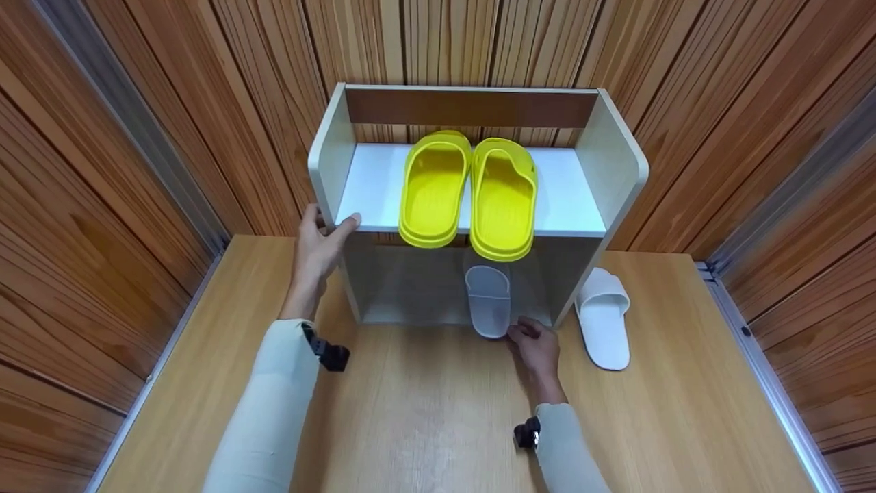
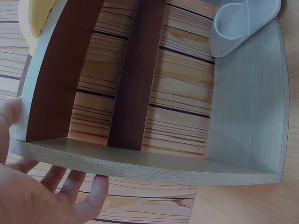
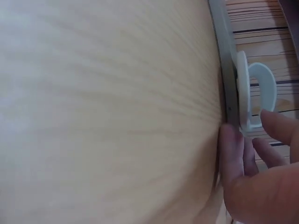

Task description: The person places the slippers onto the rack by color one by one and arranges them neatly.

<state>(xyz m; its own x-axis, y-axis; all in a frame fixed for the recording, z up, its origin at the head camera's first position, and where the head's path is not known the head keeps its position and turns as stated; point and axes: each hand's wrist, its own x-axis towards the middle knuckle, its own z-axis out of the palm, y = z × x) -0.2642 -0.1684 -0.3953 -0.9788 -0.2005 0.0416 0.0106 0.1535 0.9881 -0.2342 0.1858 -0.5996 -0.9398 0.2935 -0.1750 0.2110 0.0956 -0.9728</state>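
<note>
A two-tier shoe rack (image 1: 621, 147) with pale side panels stands against the wood-panelled wall. My left hand (image 1: 319, 248) grips its left side panel, thumb over the upper shelf's front edge and fingers on the outer face. A pair of yellow clogs (image 1: 503, 219) rests on the upper shelf, heels over the front edge. On the lower shelf lies one white slide slipper (image 1: 488, 311), its toe inward. My right hand (image 1: 536, 349) is at the slipper's heel, its fingertips by the shelf's front edge; thumb and fingers are apart in the right wrist view.
Another white slide slipper (image 1: 603, 329) lies on the wooden floor (image 1: 424, 424), just right of the rack. Wood-panelled walls (image 1: 109, 171) enclose the floor at the left, back and right, with metal strips along the corners. A dark back rail (image 2: 135, 79) crosses behind the lower tier.
</note>
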